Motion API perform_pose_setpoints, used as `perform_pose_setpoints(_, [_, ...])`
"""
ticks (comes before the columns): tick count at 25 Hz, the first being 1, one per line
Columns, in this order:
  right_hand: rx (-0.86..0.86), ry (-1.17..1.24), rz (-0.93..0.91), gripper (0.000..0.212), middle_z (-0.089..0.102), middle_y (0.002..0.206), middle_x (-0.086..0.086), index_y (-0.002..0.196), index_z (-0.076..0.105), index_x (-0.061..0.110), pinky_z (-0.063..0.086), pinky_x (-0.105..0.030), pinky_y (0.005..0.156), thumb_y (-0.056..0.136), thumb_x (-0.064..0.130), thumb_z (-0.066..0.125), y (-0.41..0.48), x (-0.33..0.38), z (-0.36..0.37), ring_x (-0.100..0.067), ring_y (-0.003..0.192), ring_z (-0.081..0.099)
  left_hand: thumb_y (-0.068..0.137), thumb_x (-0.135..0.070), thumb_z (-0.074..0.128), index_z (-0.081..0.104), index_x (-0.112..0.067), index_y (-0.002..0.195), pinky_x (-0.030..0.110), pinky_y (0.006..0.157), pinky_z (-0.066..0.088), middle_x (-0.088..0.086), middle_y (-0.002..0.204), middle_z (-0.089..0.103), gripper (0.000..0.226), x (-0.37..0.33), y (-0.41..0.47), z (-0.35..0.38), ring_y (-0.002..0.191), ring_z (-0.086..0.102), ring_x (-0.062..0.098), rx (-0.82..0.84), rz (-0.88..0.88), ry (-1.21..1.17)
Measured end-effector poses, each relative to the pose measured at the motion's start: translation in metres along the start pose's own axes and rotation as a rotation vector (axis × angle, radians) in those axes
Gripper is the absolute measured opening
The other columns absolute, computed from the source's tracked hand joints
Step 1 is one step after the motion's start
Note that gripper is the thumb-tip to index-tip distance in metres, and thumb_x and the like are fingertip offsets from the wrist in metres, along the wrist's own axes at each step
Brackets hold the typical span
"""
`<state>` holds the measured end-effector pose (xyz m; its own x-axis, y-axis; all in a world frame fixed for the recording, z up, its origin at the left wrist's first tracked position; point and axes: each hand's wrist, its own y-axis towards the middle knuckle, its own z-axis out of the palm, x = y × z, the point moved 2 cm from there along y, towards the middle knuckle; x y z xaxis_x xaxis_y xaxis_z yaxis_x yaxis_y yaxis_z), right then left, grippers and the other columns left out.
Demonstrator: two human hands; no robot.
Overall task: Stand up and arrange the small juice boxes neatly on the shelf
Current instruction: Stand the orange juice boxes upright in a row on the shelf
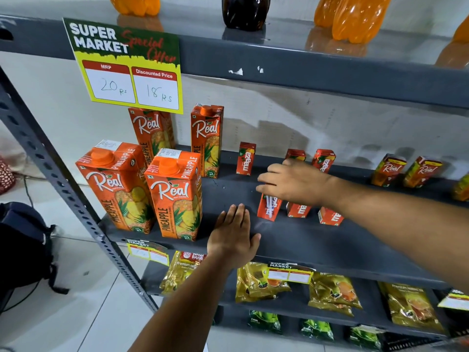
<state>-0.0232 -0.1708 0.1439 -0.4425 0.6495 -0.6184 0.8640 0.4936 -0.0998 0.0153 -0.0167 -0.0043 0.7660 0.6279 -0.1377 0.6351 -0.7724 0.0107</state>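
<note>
Right hand (294, 182) fingers grip the top of a small red cardboard Maaza juice box (269, 208); left hand (234, 235) rests flat, fingers open, on the grey metal shelf (330, 240) just left of it.

4 tall pineapple cartons (175, 196), 6 small Maaza boxes (245, 158), 2 small Real boxes (388, 170), 2 hands (233, 235).

Right hand (297, 182) atop small juice box (269, 207), left hand (232, 237) flat on shelf (330, 247)

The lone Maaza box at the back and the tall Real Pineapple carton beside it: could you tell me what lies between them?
Nothing: the head view shows only bare grey shelf between the Maaza box and the Real Pineapple carton.
</note>
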Motion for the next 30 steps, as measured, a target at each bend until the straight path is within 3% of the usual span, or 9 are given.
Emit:
perform_pose_setpoints(6, [0.098, 0.146, -0.018, 0.045, 0.062, 0.128, -0.001, 0.132, 0.053, 0.019, 0.051, -0.041, 0.081, 0.088, 0.011, 0.056, 0.007, -0.010, 0.001, -0.024, 0.112, 0.054, 0.094, -0.053, 0.021, 0.005, -0.007, 0.150, 0.042, 0.119, 0.003, 0.009, 0.162, 0.002, 0.074, 0.000, -0.001, 0.000, 0.147, -0.002, 0.026, 0.000, 0.003, 0.002])
perform_pose_setpoints(9, [0.238, 0.258, 0.125, 0.048, 0.066, 0.119, -0.003, 0.128, 0.054, 0.020, 0.051, -0.042, 0.086, 0.083, 0.036, 0.064, 0.014, -0.015, -0.001, -0.024, 0.107, 0.056, 0.094, -0.053, 0.020, 0.005, -0.007, 0.150, 0.042, 0.119, 0.003, 0.009, 0.162, 0.002, 0.074, 0.001, -0.001, 0.000, 0.147, -0.003, 0.025, 0.001, 0.007, 0.004])
perform_pose_setpoints(13, [0.386, 0.351, 0.396, 0.048, 0.068, 0.095, -0.009, 0.095, 0.056, 0.014, 0.047, -0.038, 0.078, 0.084, 0.061, 0.051, 0.024, -0.010, -0.008, -0.025, 0.080, 0.057, 0.094, -0.054, 0.019, 0.005, -0.008, 0.150, 0.042, 0.119, 0.002, 0.008, 0.162, 0.001, 0.074, 0.001, -0.001, 0.000, 0.147, -0.003, 0.025, 0.009, 0.007, 0.004])
perform_pose_setpoints(17, [0.428, 0.409, 0.578, 0.053, 0.063, 0.079, -0.004, 0.083, 0.058, 0.015, 0.039, -0.032, 0.064, 0.088, 0.065, 0.041, 0.028, -0.002, -0.011, -0.025, 0.075, 0.056, 0.095, -0.054, 0.019, 0.005, -0.009, 0.150, 0.042, 0.119, 0.003, 0.007, 0.162, 0.001, 0.073, 0.001, 0.000, -0.001, 0.147, -0.003, 0.024, 0.010, 0.007, 0.004])
perform_pose_setpoints(19, [0.365, 0.434, 0.645, 0.061, 0.057, 0.069, -0.001, 0.079, 0.059, 0.013, 0.038, -0.031, 0.061, 0.084, 0.071, 0.041, 0.023, -0.004, -0.014, -0.022, 0.071, 0.056, 0.094, -0.054, 0.020, 0.004, -0.009, 0.150, 0.041, 0.119, 0.002, 0.007, 0.162, 0.001, 0.073, 0.001, -0.001, -0.001, 0.147, -0.004, 0.024, 0.016, 0.003, 0.001])
perform_pose_setpoints(23, [0.212, 0.508, 0.813, 0.067, 0.064, 0.099, -0.007, 0.100, 0.058, 0.013, 0.040, -0.032, 0.067, 0.080, 0.075, 0.042, -0.007, -0.032, -0.023, -0.024, 0.083, 0.057, 0.094, -0.054, 0.021, 0.005, -0.010, 0.150, 0.041, 0.119, 0.002, 0.006, 0.162, 0.002, 0.074, 0.001, -0.002, -0.002, 0.147, -0.004, 0.023, 0.020, 0.003, -0.012])
perform_pose_setpoints(27, [0.279, 0.710, 0.993, 0.086, 0.050, 0.142, -0.008, 0.139, 0.039, 0.021, 0.045, -0.040, 0.095, 0.075, 0.077, 0.046, -0.064, -0.063, -0.005, -0.030, 0.124, 0.050, 0.094, -0.055, 0.022, 0.005, -0.010, 0.150, 0.041, 0.119, 0.002, 0.006, 0.162, 0.002, 0.074, 0.001, -0.002, -0.003, 0.147, -0.004, 0.023, 0.023, 0.003, -0.017])
perform_pose_setpoints(30, [0.177, 0.946, 1.119, 0.087, 0.046, 0.146, -0.008, 0.144, 0.032, 0.021, 0.039, -0.037, 0.101, 0.076, 0.069, 0.056, -0.112, -0.064, 0.016, -0.029, 0.128, 0.047, 0.094, -0.055, 0.023, 0.004, -0.010, 0.150, 0.039, 0.119, 0.000, 0.005, 0.162, 0.000, 0.074, 0.003, -0.002, -0.004, 0.147, -0.006, 0.022, 0.045, 0.002, -0.032])
